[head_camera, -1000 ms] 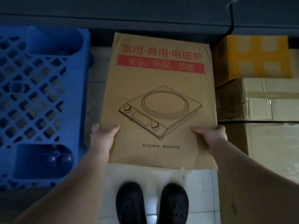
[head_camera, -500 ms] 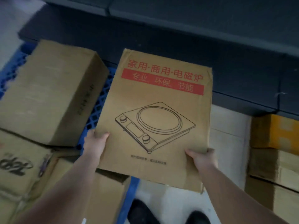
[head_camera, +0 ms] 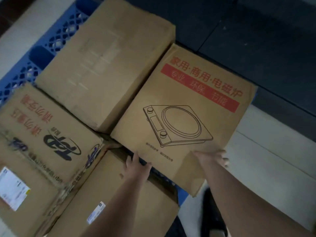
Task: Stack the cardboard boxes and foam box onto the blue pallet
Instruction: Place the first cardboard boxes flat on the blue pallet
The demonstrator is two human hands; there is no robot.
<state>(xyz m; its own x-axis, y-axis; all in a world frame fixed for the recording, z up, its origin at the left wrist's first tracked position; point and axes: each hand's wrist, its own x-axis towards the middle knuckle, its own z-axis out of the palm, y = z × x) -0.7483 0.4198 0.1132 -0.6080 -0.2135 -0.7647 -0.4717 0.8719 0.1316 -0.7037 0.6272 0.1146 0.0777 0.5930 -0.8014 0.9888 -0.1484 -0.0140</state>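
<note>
A flat cardboard box [head_camera: 191,100] printed with red characters and a cooktop drawing lies tilted at the right edge of the blue pallet [head_camera: 56,38]. My left hand [head_camera: 135,170] grips its near left edge and my right hand [head_camera: 212,157] holds its near right edge. Its near right corner hangs past the pallet over the floor. Beside it on the pallet rest a large plain box [head_camera: 106,60], a box with a dark logo [head_camera: 44,134], and a box with a small white label [head_camera: 119,207] close to me. No foam box shows.
A low dark surface [head_camera: 256,40] runs along the far right. Pale floor tiles [head_camera: 270,159] lie to the right of the pallet. A box with a white shipping label [head_camera: 13,190] sits at the near left. My dark shoe [head_camera: 215,218] shows beneath my right arm.
I have swung left with the cooktop box, from above the floor beside the pallet to its right edge next to the plain box. The boxes on the right have left the view.
</note>
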